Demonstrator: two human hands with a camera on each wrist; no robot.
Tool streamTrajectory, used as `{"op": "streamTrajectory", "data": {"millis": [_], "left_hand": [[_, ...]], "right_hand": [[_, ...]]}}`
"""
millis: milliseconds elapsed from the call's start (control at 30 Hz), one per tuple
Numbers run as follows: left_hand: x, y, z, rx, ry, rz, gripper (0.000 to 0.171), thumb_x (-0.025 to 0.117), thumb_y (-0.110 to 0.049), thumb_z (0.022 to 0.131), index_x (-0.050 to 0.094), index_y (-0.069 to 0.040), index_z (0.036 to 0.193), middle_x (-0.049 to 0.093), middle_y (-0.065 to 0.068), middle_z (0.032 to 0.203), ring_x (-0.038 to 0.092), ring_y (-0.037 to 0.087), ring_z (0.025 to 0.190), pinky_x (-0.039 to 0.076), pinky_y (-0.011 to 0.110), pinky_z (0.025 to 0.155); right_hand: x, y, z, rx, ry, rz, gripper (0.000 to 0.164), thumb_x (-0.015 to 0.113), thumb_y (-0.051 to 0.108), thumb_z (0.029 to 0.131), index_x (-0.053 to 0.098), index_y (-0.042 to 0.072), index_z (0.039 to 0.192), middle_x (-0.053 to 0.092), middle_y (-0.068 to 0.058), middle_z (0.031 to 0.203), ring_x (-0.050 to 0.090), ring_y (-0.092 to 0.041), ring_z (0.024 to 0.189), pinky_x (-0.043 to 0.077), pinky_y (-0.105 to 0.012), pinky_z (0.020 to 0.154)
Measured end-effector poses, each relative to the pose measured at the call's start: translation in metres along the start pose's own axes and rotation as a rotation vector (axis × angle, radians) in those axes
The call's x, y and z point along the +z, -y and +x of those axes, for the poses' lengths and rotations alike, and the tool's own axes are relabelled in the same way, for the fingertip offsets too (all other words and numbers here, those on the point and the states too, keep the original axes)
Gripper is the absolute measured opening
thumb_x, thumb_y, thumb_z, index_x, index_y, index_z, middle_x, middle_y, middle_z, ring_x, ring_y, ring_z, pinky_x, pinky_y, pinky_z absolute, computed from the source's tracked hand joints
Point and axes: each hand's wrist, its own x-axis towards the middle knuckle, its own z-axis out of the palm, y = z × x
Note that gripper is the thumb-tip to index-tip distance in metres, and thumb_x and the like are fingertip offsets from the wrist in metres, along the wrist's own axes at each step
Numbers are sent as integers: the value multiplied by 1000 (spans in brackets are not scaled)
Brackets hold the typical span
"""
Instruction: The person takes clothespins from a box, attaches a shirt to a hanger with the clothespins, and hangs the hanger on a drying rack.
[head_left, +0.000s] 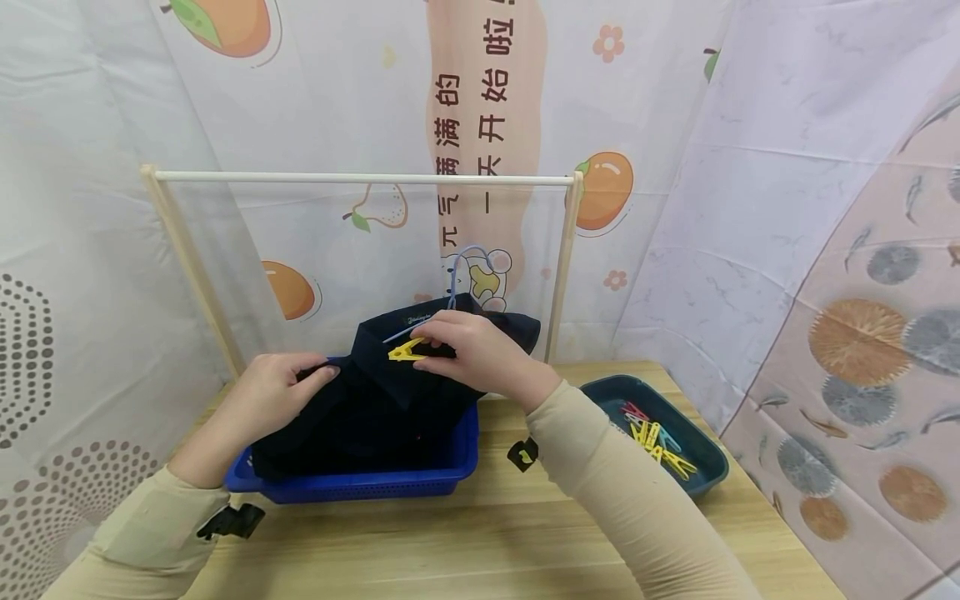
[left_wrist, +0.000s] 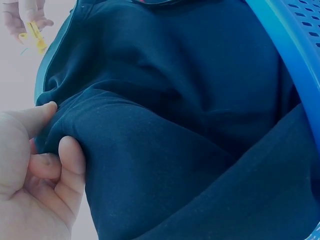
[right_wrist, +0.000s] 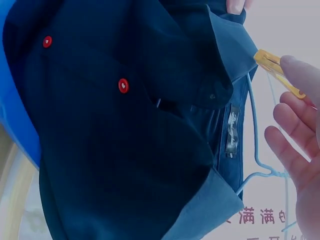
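A dark navy collared shirt (head_left: 390, 387) with red buttons (right_wrist: 123, 85) lies bunched in and above a blue basket (head_left: 367, 487). Inside its collar runs a light blue wire hanger (right_wrist: 254, 120), whose hook rises above the neck. My left hand (head_left: 273, 392) pinches the shirt's shoulder between thumb and fingers; whether it also grips the hanger's end is hidden under the cloth. Between the thumb and fingers of my right hand (head_left: 480, 354) is a yellow clothespin (head_left: 405, 351). In the right wrist view the clothespin's tip appears beside the collar; contact cannot be told.
Behind the basket stands a rack with a white rod (head_left: 360, 177) and wooden posts (head_left: 565, 267). To the right, a dark green tray (head_left: 716, 479) holds several clothespins (head_left: 660, 446) in yellow, red and blue. Everything stands on a wooden table (head_left: 510, 508) before printed curtains.
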Motion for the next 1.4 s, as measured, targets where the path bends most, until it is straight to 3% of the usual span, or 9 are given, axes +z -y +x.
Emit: {"op": "streamTrajectory", "data": {"millis": [767,1400], "left_hand": [[-1,-1,3,-1,0,5,40,68,-23,100,45,-22,68,28,-12,58,26,4,46,29,27,50],[-4,-6,4,22,-7,18,39,69,-20,99,47,-21,68,28,-12,58,28,5,48,29,27,50]], "right_hand": [[10,14,19,2,105,-75,28,77,21,94,73,5,118,69,-3,109,62,-11,97,46,-14,89],[20,23,32,-27,88,-155,25,77,21,94,74,7,115,70,-1,108,65,-11,99,47,-17,91]]}}
